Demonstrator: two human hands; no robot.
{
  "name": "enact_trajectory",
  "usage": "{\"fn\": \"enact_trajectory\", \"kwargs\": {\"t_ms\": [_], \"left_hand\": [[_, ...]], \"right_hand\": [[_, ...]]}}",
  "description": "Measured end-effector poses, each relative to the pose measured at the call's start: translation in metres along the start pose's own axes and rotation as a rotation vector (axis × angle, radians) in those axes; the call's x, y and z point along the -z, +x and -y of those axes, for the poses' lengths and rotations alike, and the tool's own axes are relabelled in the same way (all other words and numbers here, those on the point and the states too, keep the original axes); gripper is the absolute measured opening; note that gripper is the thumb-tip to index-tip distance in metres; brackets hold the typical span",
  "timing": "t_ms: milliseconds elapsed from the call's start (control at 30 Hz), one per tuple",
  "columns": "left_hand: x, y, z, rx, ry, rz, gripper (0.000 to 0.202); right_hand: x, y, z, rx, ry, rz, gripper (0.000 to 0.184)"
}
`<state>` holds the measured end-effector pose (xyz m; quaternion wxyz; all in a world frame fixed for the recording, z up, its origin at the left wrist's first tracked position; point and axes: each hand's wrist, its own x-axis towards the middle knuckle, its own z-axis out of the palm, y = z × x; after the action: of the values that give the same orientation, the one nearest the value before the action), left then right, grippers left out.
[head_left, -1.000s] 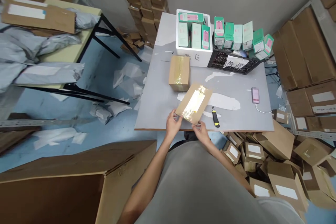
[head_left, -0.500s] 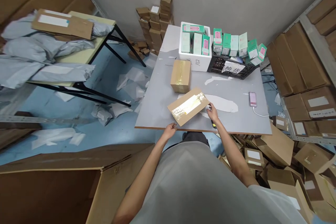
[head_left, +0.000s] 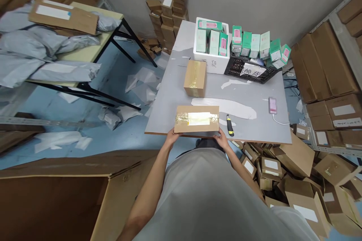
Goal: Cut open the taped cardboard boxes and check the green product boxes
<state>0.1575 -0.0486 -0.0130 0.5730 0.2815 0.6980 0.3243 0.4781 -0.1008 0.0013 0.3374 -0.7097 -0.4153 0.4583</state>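
A flat cardboard box (head_left: 183,126) with a white label and shiny tape across its top is held between my two hands at the near edge of the grey table (head_left: 263,128). My left hand (head_left: 172,136) grips its near left corner, fingers partly hidden beneath. Closed on the near right corner is my right hand (head_left: 221,139). A black and yellow utility knife (head_left: 230,125) lies just right of the box. Behind it stands a second taped cardboard box (head_left: 195,79), and torn white paper (head_left: 237,108) is stuck to the tabletop.
At the table's back are a white bin (head_left: 210,63) and a black crate (head_left: 251,72), both filled with green boxes. A phone (head_left: 272,105) on a cable lies right. Grey parcels cover a side table (head_left: 110,14). A large open carton (head_left: 127,188) stands left; loose boxes (head_left: 271,163) pile up right.
The flat box has turned from slanted to square with the table edge and come slightly nearer. My right hand moved left, uncovering the knife; my left hand now grips the box's corner.
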Motion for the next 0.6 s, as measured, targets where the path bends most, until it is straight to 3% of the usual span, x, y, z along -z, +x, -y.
{"fn": "enact_trajectory", "kwargs": {"t_ms": [133,333,500,600], "left_hand": [[0.003,0.003,-0.002,-0.011,0.000,0.010,0.034],[0.012,0.001,-0.015,-0.179,-0.058,0.061,0.053],[0.004,0.000,-0.019,-0.264,0.034,0.037,0.057],[-0.001,0.003,-0.016,-0.260,0.094,-0.002,0.051]], "right_hand": [[-0.002,0.001,0.006,0.025,0.002,0.012,0.080],[0.013,-0.015,0.031,0.095,0.078,-0.014,0.085],[0.012,-0.018,0.055,0.084,0.186,0.009,0.089],[0.011,-0.012,0.056,0.064,0.160,0.033,0.088]]}}
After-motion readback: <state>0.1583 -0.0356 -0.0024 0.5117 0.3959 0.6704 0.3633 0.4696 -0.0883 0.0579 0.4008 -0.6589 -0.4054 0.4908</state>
